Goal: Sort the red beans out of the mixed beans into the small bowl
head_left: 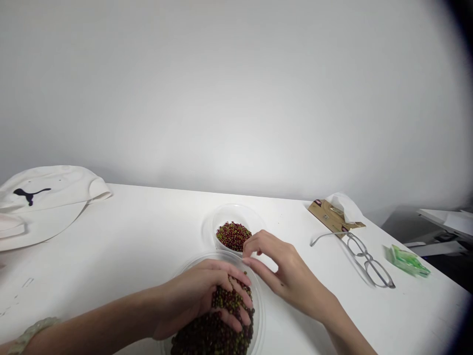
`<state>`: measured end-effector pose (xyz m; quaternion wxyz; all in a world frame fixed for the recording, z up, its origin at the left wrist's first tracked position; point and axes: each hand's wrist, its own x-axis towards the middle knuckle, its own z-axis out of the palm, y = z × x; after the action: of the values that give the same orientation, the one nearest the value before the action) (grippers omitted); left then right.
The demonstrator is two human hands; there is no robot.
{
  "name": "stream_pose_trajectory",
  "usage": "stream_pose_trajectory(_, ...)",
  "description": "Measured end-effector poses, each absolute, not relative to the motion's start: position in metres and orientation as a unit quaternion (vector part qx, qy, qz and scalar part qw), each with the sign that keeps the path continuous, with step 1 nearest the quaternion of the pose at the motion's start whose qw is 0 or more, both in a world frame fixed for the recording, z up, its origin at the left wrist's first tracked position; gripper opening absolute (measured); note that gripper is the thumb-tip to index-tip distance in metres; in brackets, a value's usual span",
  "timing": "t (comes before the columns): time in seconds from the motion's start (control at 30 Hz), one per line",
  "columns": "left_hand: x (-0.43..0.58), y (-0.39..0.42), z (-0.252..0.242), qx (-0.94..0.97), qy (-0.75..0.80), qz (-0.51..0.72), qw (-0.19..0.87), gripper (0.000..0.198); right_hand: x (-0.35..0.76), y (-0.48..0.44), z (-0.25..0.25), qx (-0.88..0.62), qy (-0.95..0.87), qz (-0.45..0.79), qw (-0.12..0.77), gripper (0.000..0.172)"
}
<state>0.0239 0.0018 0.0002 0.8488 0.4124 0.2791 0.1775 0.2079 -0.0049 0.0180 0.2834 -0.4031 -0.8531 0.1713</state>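
Note:
A large clear bowl (259,315) at the bottom middle holds many small dark red and green beans (214,335). Inside it, my left hand (214,291) rests over the beans with its fingers spread. Just behind stands a smaller clear bowl (236,211) with the same mix of beans (233,235) in it. My right hand (275,261) is between the two bowls at their right side, thumb and index fingertips brought together at the rims. Anything between those fingertips is too small to make out.
A white cap (55,192) lies at the left. On the right are a brown packet (327,214) with white tissue (347,207), grey-framed glasses (365,256) and a green packet (408,260). Behind the white table (140,222) rises a wall.

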Motion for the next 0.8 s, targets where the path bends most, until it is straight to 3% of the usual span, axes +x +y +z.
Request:
stream_pose_trajectory(0.13, 0.023, 0.002, -0.001, 0.407, 0.281, 0.180, 0.850, 0.028, 0.211, 0.001, 0.013, -0.425, -0.841, 0.121, 0.312, 0.009)
stream_pose_trajectory(0.37, 0.023, 0.002, 0.000, 0.408, 0.287, 0.178, 0.848, 0.029, 0.209, 0.006, 0.009, -0.444, -0.852, 0.087, 0.264, 0.013)
stream_pose_trajectory(0.8, 0.022, 0.000, 0.000, 0.420, 0.283, 0.182, 0.843, 0.028, 0.211, 0.009, 0.007, -0.435, -0.851, 0.130, 0.265, 0.013)
